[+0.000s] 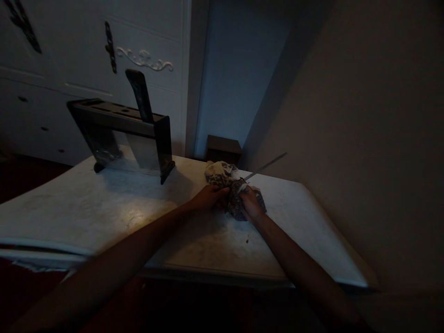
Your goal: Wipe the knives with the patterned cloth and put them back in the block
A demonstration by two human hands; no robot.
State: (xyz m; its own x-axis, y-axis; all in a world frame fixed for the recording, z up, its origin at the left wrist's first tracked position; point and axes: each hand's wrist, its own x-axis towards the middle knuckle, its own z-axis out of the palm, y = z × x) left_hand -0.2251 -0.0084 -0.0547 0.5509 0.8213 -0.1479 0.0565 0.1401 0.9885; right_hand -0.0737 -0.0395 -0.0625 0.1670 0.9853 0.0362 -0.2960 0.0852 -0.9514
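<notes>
On a pale marble-like tabletop (pixel 104 208) both my hands meet over a crumpled patterned cloth (pixel 222 173). My left hand (pixel 208 196) is closed on the cloth's near side. My right hand (pixel 250 203) is closed too, wrapped in the cloth around the handle of a knife. The knife's thin blade (pixel 267 165) sticks out up and to the right toward the wall. The handle itself is hidden by cloth and fingers. The room is dim.
A dark knife block (pixel 121 125) stands at the table's back left with one knife handle (pixel 138 95) rising from it. A white ornamented cabinet (pixel 86 55) is behind. A plain wall (pixel 364 138) runs close along the table's right side. A small dark box (pixel 224 147) sits behind the table.
</notes>
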